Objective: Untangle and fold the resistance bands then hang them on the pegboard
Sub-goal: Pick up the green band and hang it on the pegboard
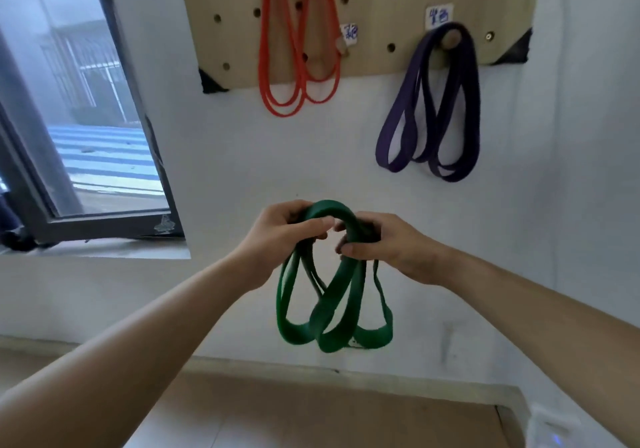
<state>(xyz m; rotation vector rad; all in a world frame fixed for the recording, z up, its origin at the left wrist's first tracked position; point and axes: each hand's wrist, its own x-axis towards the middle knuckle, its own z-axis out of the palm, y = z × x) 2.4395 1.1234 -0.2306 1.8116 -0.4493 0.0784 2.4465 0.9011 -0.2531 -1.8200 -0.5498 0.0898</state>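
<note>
Left hand: the left hand is below the pegboard, under its middle, with fingers curled over the top of the green band and the thumb pressing on it.
Right hand: the right hand is just beside the left, also below the pegboard, with fingers and thumb pinching the gathered strands on the other side of the arch.
Green band: it is held in the air between both hands, well below the pegboard. It arches at the top and several loops hang down, crossing one another. The fingers hide where the strands meet.
Floor: pale boards and a skirting strip lie far below the pegboard.
Corner object: something white and blurred sits on the floor, down and right of the pegboard; I cannot tell what it is.
Window: a dark-framed window is left of the pegboard and lower, with its sill beneath it.
Pegboard: a light wooden board with round holes, mounted on the white wall, with black corner pieces at the bottom.
Purple band: the purple band hangs folded on a wooden peg at the pegboard's lower right. Its loops drop past the bottom edge onto the wall.
Orange band: the orange band hangs on the pegboard's left part. Its thin strands cross several holes and reach below the edge.
Labels: one small white label sits above the purple band's peg, and another label is beside the orange band.
</note>
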